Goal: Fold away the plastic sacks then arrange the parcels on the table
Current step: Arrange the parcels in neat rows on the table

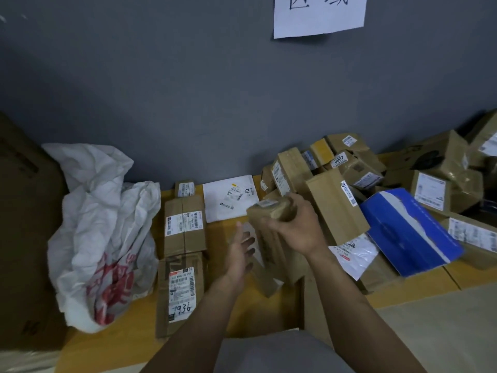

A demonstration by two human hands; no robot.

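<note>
Closest to the body, reaching forward over the yellow table [134, 327] with two bare forearms. Holding the left hand [240, 249] open just above the table top, palm turned toward the right, fingers straight and slightly spread, touching nothing. Gripping a small brown parcel [271, 210] in the right hand [298, 227], a little higher and farther than the left one, fingers curled round it from the right side. Under both hands, lying on the table, a long brown parcel [271, 265], too blurred for reading more.

Just left of the left forearm, lying flat, a brown parcel marked "7936" [180, 292] by hand on its label. Behind this, almost touching, a taped brown parcel [184, 227], then a much smaller parcel [185, 189] near the wall. Beside these, more to the right, lying flat, a white mailer [230, 198].

At the left end of the table, slumping in a crumpled heap, not folded, a white plastic sack [105, 224] with red print, resting against a big cardboard box [27, 238].

To the right of the hands, piling up in disorder, many parcels: a blue mailer [411, 232] lying tilted over a white plastic mailer [355, 254], a tall brown box [336, 208] leaning, a box labelled "3007" [349, 164] higher in the heap.

Farthest, rising behind all, a grey wall [215, 90] carrying a white paper sheet [320, 14].
</note>
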